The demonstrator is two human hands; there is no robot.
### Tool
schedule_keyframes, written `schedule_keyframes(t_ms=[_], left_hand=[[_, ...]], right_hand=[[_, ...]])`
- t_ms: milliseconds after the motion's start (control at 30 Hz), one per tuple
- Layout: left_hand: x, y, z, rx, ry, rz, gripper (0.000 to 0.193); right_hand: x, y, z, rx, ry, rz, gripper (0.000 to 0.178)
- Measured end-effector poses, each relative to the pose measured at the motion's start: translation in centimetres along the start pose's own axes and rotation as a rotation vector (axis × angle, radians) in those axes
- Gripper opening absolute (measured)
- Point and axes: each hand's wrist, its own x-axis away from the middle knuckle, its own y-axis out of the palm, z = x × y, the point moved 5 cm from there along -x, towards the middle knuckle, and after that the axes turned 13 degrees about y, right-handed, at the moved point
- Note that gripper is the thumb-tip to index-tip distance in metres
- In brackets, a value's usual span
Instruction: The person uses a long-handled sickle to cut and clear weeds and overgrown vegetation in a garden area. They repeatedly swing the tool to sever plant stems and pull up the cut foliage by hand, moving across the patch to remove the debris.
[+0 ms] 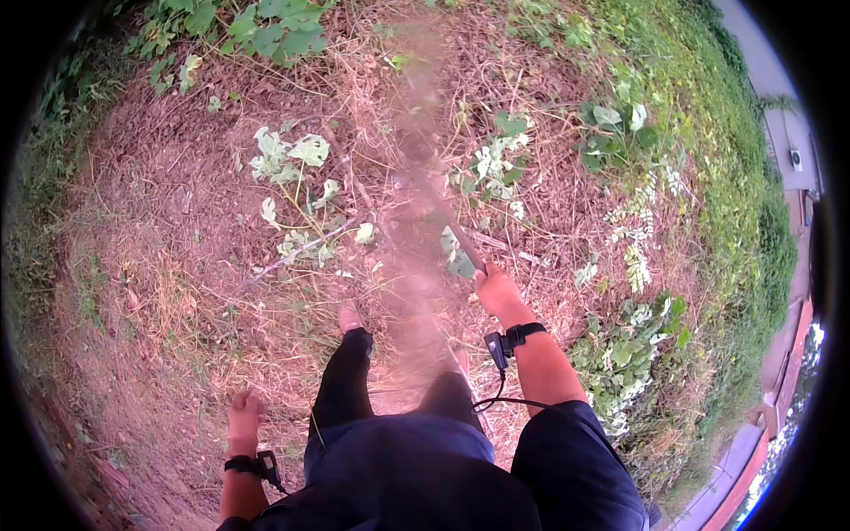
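My right hand (498, 290) is wrapped round the near end of a thin, dark stick-like handle (462, 237). This handle slants away to the upper left, and its far end is lost in a blurred streak, so its kind cannot be told. Low on the left, my left hand (246, 416) hangs beside my leg with the fingers curled and nothing visible in them. Ahead of my feet lies a cut leafy branch (305, 234) with pale leaves. Just beyond the right hand, a pale leaf (458, 255) shows beside the handle.
Dry stems and brown litter cover the ground (150, 239). Leafy plants (624, 354) lie to the right, and broad green leaves (274, 31) grow at the far left. A green bank (726, 177) rises on the right before a pale building (791, 146). A blurred vertical streak hides the middle.
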Motion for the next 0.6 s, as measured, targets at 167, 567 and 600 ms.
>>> schedule_keyframes(t_ms=[167,567,600], left_hand=[[3.6,8.4,4.8,0.015,0.297,0.038,0.057],[24.1,28.3,11.3,0.223,0.273,-0.637,0.072],[25.7,29.0,10.9,0.145,0.237,-0.787,0.072]], right_hand=[[5.1,-1.1,10.2,-0.120,-0.059,0.018,0.040],[17.4,-1.5,37.5,-0.260,-0.026,0.170,0.037],[17.9,-1.3,37.7,-0.201,0.019,0.159,0.037]])
